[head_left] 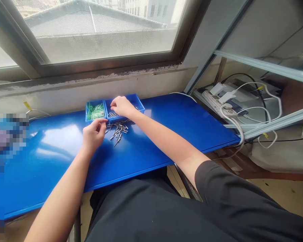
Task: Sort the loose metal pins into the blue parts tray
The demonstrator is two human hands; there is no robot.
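Note:
My right hand [122,106] is over the larger blue bin [138,100], fingertips pinched together and pointing down. Small metal rings or nuts [113,115] lie in that bin beneath it. At the front edge of the smaller blue bin [88,120], my left hand [94,133] has its thumb and fingers closed in a pinch. Whatever either hand may hold is too small to make out. Green and clear small pieces [95,110] fill the smaller bin. A loose pile of slim metal pins [119,130] lies on the table, just right of my left hand.
The blue table [156,141] runs along a wall under a window [103,33]. At right, a metal frame [267,64] holds a power strip [217,101] with white plugs and tangled cables. A blurred-out patch [7,134] covers the table's left end.

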